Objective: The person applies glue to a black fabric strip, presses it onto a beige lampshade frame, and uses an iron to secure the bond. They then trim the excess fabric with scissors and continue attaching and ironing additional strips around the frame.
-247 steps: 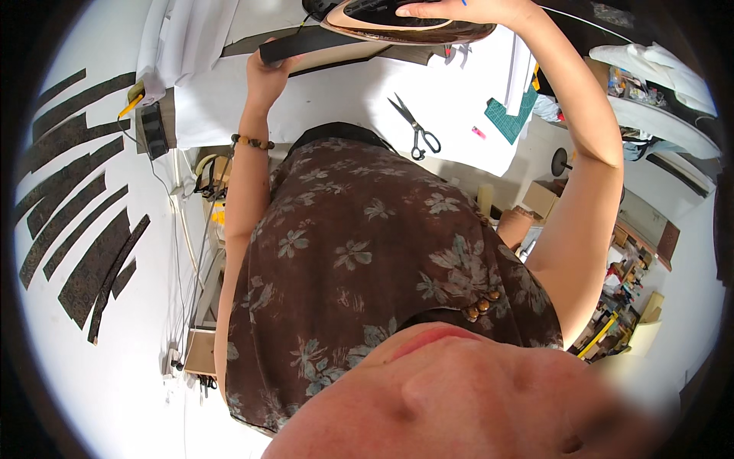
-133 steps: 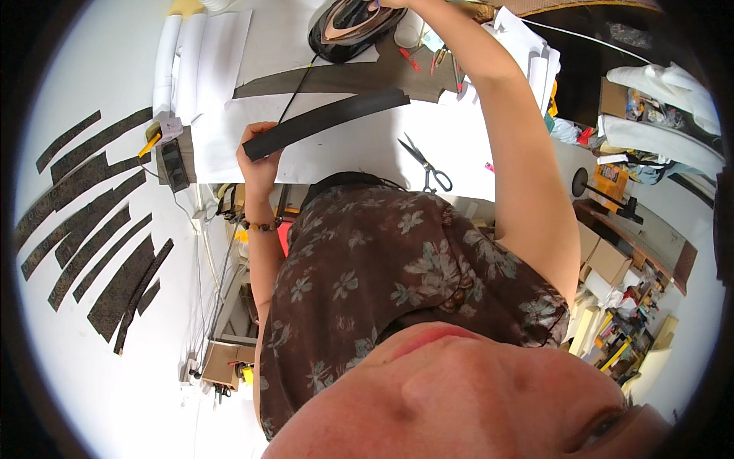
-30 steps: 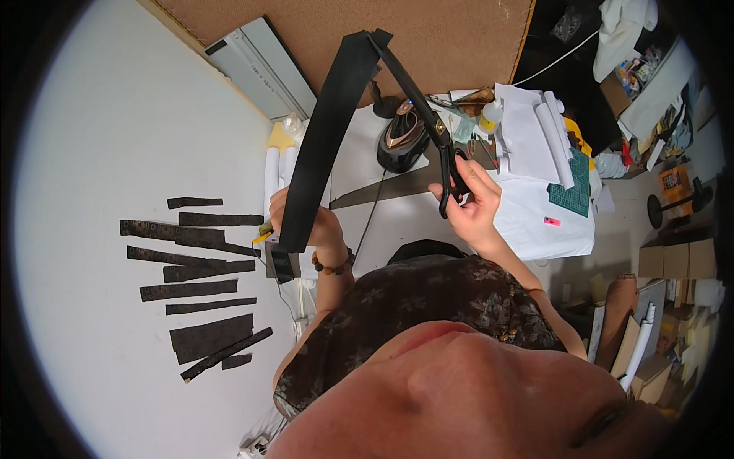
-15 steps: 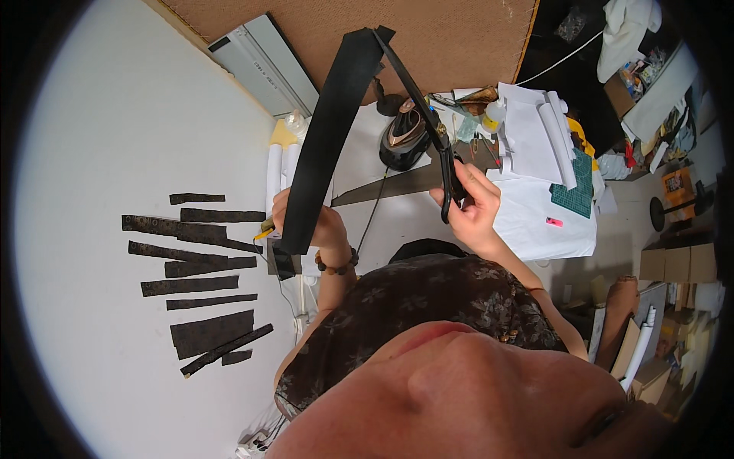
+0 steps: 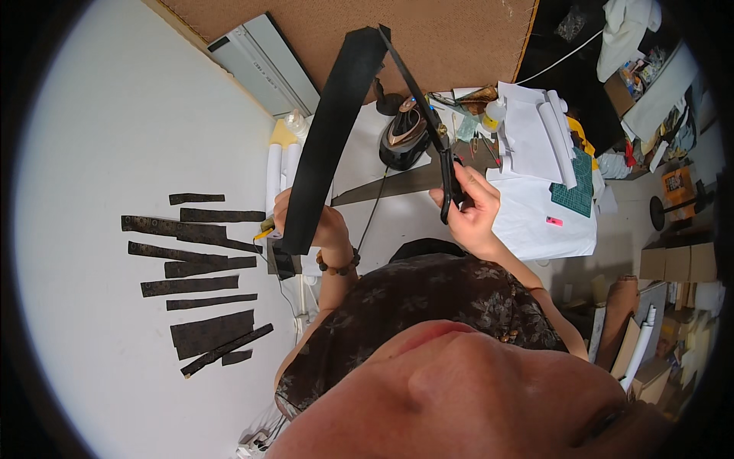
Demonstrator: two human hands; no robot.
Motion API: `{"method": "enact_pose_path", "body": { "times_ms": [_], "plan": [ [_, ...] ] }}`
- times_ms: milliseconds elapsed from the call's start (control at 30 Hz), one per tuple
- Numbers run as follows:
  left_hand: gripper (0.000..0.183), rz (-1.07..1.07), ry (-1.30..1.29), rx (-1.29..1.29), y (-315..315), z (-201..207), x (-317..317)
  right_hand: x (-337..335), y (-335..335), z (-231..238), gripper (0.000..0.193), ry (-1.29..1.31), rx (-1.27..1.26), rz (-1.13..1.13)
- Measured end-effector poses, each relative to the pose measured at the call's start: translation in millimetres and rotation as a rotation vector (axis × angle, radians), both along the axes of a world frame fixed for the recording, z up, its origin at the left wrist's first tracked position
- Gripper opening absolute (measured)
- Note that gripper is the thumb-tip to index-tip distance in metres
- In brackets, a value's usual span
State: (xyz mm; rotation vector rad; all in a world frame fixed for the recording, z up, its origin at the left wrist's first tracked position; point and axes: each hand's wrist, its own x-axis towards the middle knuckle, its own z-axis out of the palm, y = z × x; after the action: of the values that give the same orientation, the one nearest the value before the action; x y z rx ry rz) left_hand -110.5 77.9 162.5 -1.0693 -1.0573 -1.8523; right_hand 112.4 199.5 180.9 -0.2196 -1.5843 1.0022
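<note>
Your left hand (image 5: 329, 229) has the black strip (image 5: 325, 145) near its lower end, fingers clamped on it and partly hidden behind it. Strip is up in the air in front of the tabletop (image 5: 409, 219), tilted, top end leaning right. Your right hand (image 5: 475, 208) has the black scissors (image 5: 415, 86), fingers wrapped on the handles, blades pointing up and left. The 2 items meet at the strip's top right corner; can't tell from this angle whether the tips touch the edge or bite in.

Behind, between strip and scissors: steam iron (image 5: 404, 141) on the tabletop, cord (image 5: 373, 210) running down toward you, flat dark grey piece (image 5: 401, 183) beside it. Right side: white paper rolls (image 5: 556, 138), green cutting mat (image 5: 573, 187), 1 small pink item (image 5: 553, 221). Left: dark strips (image 5: 210, 334) on the white wall (image 5: 99, 229), well apart from your left hand.
</note>
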Motion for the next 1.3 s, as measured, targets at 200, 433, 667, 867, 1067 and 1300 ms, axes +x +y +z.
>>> {"method": "enact_pose_path", "body": {
  "times_ms": [200, 433, 667, 867, 1067, 1300],
  "plan": [
    [0.036, 0.009, -0.026, -0.011, -3.5, -7.9, -6.2, 3.1, 8.0, -9.5, 0.048, 0.013, -0.138, -0.070],
    [0.041, -0.016, -0.338, -0.260, -13.7, -47.3, -20.9, 43.3, 49.0, -95.4, 0.039, -0.322, -0.242, -0.329],
    [0.025, -0.419, -0.767, -0.548, -12.9, -92.2, -8.0, 144.6, 44.0, -313.3, 0.044, -0.972, -0.168, -0.569],
    [0.026, -0.490, -0.862, -0.754, -25.6, -140.1, -4.3, 180.6, 35.8, -383.4, 0.047, -1.224, -0.121, -0.559],
    [0.027, -0.490, -0.837, -0.716, -21.9, -142.7, -4.7, 161.6, 52.9, -346.9, 0.044, -1.602, -0.041, -0.550],
    [0.034, -0.719, -1.032, -0.458, -10.7, -142.2, -19.1, 37.7, 90.2, -182.2, 0.039, -0.604, -0.320, -0.090]
  ]
}}
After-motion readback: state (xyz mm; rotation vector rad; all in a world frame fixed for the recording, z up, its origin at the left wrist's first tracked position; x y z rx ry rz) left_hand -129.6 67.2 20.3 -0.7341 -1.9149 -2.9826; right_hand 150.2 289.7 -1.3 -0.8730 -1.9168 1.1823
